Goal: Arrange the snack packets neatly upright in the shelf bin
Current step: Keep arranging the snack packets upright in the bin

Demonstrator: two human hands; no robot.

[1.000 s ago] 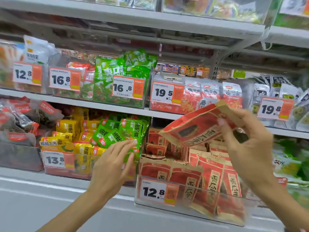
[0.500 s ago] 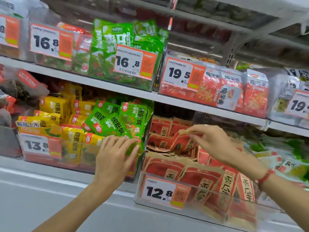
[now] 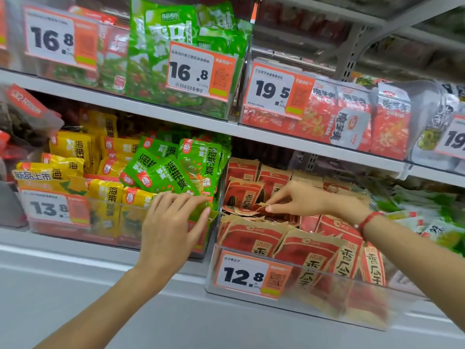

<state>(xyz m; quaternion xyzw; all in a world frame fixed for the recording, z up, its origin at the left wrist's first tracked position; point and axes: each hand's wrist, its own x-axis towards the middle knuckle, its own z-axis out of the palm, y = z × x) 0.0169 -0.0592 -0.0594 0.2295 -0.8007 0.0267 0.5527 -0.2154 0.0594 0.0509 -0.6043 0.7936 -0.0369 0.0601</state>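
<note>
The clear shelf bin [image 3: 377, 295] holds red snack packets [image 3: 309, 255], front row leaning. The right hand [image 3: 299, 200], nearer, pinches a flat-lying packet's top edge [image 3: 261, 204] mid-bin; the left hand [image 3: 173, 220] rests open on green packets [image 3: 176, 170] beside.

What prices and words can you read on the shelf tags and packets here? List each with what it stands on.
"16.8": tag on the upper left bin.
"16.8": tag before the green packets.
"19.5": tag on the red packet bin.
"13.": tag on the yellow packet bin; last digit cut off.
"12.8": tag on the clear bin of red-and-brown packets.
"香瓜子": red-and-brown packet.
Small print on the tags: unreadable.
</note>
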